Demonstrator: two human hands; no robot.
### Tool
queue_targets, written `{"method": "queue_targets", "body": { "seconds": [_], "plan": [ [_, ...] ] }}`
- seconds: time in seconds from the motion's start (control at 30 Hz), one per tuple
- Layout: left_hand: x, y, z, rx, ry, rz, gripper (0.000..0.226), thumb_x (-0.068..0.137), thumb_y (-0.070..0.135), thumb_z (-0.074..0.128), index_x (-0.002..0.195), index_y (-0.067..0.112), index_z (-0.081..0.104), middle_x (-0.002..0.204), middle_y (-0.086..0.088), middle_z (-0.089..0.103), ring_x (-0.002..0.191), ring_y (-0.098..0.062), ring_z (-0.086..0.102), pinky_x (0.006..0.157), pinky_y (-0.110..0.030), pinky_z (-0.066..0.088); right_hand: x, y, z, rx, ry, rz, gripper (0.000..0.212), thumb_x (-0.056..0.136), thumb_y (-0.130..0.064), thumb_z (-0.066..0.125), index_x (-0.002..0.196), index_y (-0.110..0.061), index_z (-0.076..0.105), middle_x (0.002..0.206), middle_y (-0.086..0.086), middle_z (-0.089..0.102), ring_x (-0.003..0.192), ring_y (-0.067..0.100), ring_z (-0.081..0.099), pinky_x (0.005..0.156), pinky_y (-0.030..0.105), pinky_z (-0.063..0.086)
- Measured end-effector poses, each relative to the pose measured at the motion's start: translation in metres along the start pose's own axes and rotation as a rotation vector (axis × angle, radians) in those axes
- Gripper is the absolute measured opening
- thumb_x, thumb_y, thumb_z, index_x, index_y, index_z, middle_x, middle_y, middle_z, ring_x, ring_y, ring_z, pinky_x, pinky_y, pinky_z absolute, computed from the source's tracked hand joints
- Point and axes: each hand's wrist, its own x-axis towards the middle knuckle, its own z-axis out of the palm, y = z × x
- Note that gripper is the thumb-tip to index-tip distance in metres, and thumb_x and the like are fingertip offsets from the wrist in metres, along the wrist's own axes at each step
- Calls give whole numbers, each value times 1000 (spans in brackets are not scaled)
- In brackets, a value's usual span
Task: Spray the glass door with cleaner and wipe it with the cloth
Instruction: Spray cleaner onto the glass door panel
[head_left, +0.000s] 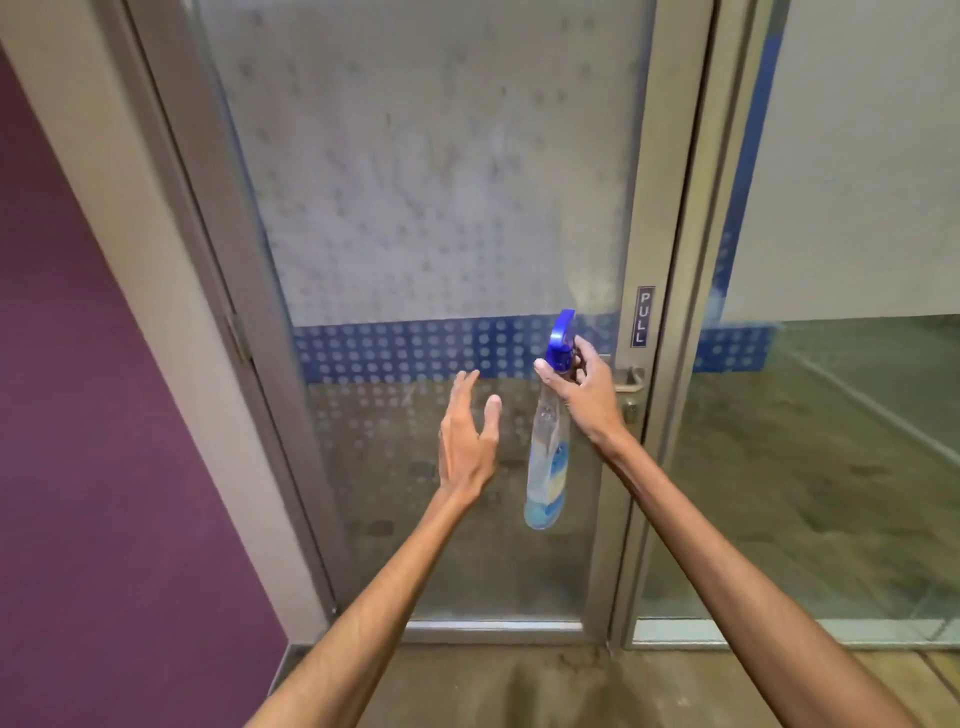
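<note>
Hands first: two in the head view, both reaching up from bare forearms in the lower half of the frame. The right hand (587, 395), just right of centre, has its fingers curled round the neck of one spray bottle (548, 467), gripping it right under the blue trigger head; the clear body hangs down below the fist with a little blue liquid at its bottom, and the nozzle points up toward the pane. The left hand (467, 441), just left of the bottle and apart from it, holds nothing, fingers straight and spread with the thumb out; whether it touches the glass cannot be told. One glass door (441, 208) fills the middle of the frame, frosted and dotted, its upper part spotted and streaked, with one blue dotted band (395, 348) running across it at hand height. On the metal door frame (670, 208) to the right sit one PULL sign (644, 317), one lever handle (631, 376) below it and one lock (630, 410) under that. One hinge (240, 338) shows on the left edge. A fixed glass panel (831, 441) stands at the right, a purple wall (104, 415) at the left, and brownish floor (519, 686) along the bottom
</note>
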Motion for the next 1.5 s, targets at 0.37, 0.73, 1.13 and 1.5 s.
{"method": "queue_targets", "body": {
  "seconds": [0.37, 0.73, 1.13, 1.5],
  "plan": [
    [148, -57, -40, 355, 164, 135, 66, 101, 36, 47, 157, 15, 18, 165, -5, 12, 153, -15, 4, 126, -43, 5, 125, 14, 68, -36, -110, -68, 52, 88, -22, 75, 134, -8, 55, 131, 11, 49, 112, 20, 58, 102, 29, 47],
    [263, -72, -86, 473, 258, 218, 71, 99, 42, 36, 158, 14, 8, 165, -5, 3, 153, -16, -5, 126, -41, 1, 208, -12, 144, 172, -187, -151, 42, 88, -22, 75, 126, -12, 60, 103, -4, 67, 95, 9, 61, 83, 27, 54],
    [411, -111, -152, 620, 309, 444, 75, 97, 48, 29, 157, 9, 5, 165, -7, -4, 154, -20, -7, 125, -45, -1, 286, -69, 250, 111, -7, -335, 40, 90, -29, 72, 125, -14, 60, 109, -2, 68, 102, 14, 64, 89, 38, 56],
    [528, -94, -195, 597, 391, 609, 66, 100, 37, 29, 154, 1, 18, 163, -13, 13, 153, -25, 9, 124, -49, 1, 327, -121, 303, -130, 309, -496, 37, 95, -42, 62, 73, -15, 51, 57, -6, 43, 49, 8, 39, 51, 17, 33]
  ]
}}
